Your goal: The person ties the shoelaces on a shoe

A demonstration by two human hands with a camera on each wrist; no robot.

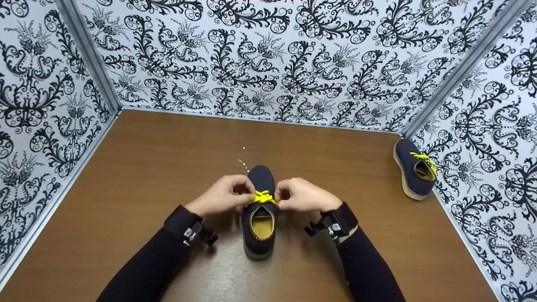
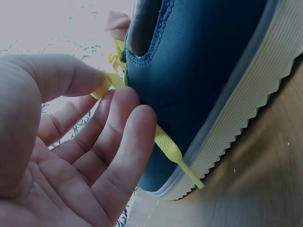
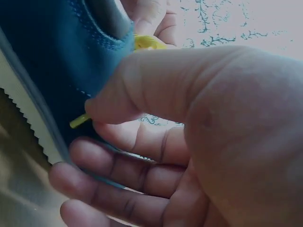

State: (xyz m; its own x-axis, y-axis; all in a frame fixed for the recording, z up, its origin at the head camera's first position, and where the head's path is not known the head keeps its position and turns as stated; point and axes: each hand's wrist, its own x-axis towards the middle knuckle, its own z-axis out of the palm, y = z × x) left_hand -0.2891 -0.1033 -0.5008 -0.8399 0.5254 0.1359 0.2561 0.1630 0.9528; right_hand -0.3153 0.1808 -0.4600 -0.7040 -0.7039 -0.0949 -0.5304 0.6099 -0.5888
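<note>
A dark navy shoe (image 1: 261, 178) with a tan insole stands upright on the wooden table, toe pointing away from me. Its yellow shoelace (image 1: 264, 197) is looped in a bow over the tongue. On the left side my left hand (image 1: 224, 193) pinches a yellow lace loop between thumb and index finger; in the left wrist view a lace end (image 2: 169, 149) with its tip dangles past the fingers against the shoe's side. From the right, my right hand (image 1: 306, 195) pinches the other part of the lace, and its yellow tip (image 3: 79, 121) pokes out beyond the thumb.
A second navy shoe (image 1: 413, 170) with yellow laces sits at the far right, against the patterned side wall (image 1: 499, 176). Patterned panels also rise behind and on the left of the brown table (image 1: 168, 147). Small white specks (image 1: 243, 163) lie near the shoe's toe.
</note>
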